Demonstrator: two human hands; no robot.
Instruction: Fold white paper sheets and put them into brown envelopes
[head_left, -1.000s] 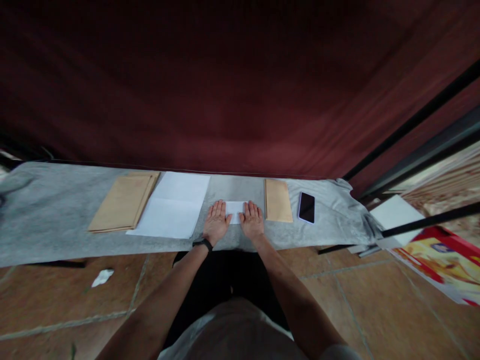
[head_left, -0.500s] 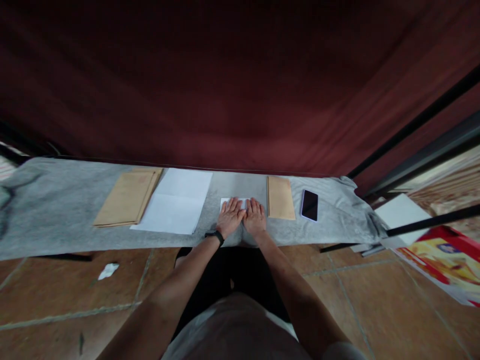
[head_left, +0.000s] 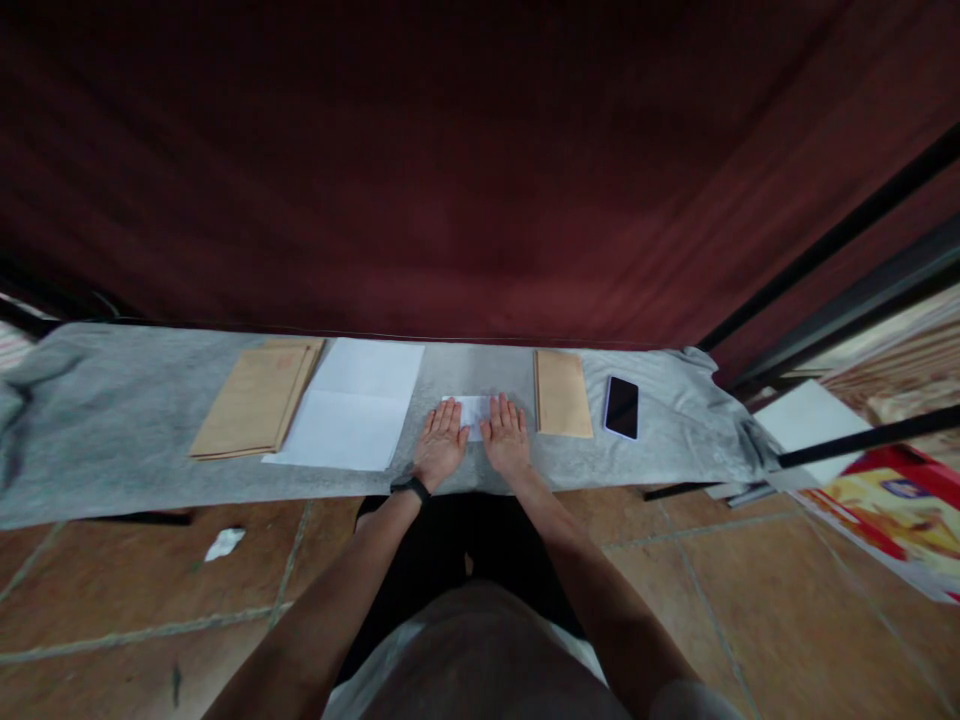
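A small folded sheet of white paper [head_left: 475, 418] lies on the grey cloth in front of me, partly covered by both hands. My left hand [head_left: 442, 440] rests flat over its left edge, fingers stretched out, with a dark band on the wrist. Over the right edge lies my right hand [head_left: 507, 436], also flat with its fingers extended. Between the two hands the middle of the paper shows. Left of them are larger white sheets [head_left: 352, 405] with a crease across. To the right of my right hand sits a small stack of brown envelopes [head_left: 565, 394].
A pile of larger brown envelopes [head_left: 255, 400] lies at the left of the cloth-covered table [head_left: 135, 420]. A phone [head_left: 622, 407] is at the right. Behind the table hangs a dark red curtain [head_left: 450, 230]. A red and yellow box [head_left: 900, 510] stands at the far right.
My hands have moved apart, the left one sliding leftward, so more of the folded paper shows between them.
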